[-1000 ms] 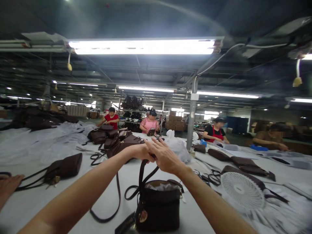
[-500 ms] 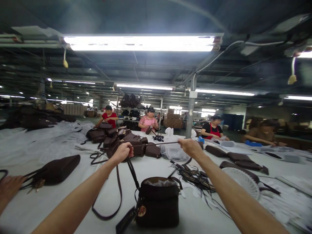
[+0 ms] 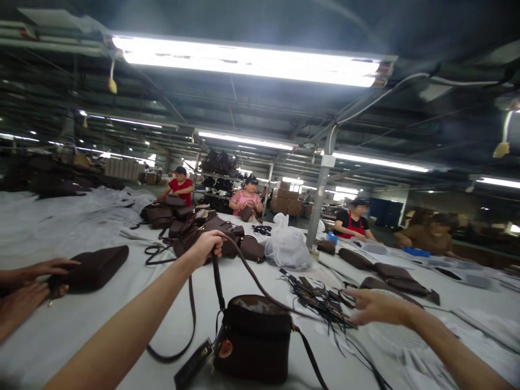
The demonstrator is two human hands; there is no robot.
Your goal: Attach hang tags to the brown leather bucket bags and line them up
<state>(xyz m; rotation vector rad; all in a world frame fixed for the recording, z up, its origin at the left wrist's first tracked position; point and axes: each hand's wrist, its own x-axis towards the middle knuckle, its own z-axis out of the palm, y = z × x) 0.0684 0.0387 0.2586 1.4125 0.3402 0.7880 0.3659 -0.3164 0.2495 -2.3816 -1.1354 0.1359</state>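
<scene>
Single head-worn view (no second angle), facing forward across the worktable point(image 3: 81, 319), close above outstretched arms.

Stretching far back: a big table point(image 3: 101, 319) with a white cover. Standing on it up front: a small dark brown bag point(image 3: 254, 338) with a long strap, a tag point(image 3: 193, 364) lying just beside it. Lying to the right: a bunch of thin dark strips point(image 3: 320, 303). Resting at the left edge: another brown bag point(image 3: 95, 268). Piling up in the middle, farther back: more brown bags point(image 3: 190, 225), with a white plastic bag point(image 3: 286, 246) sitting near them. Lying flat on the right: long brown pieces point(image 3: 390, 271).
</scene>
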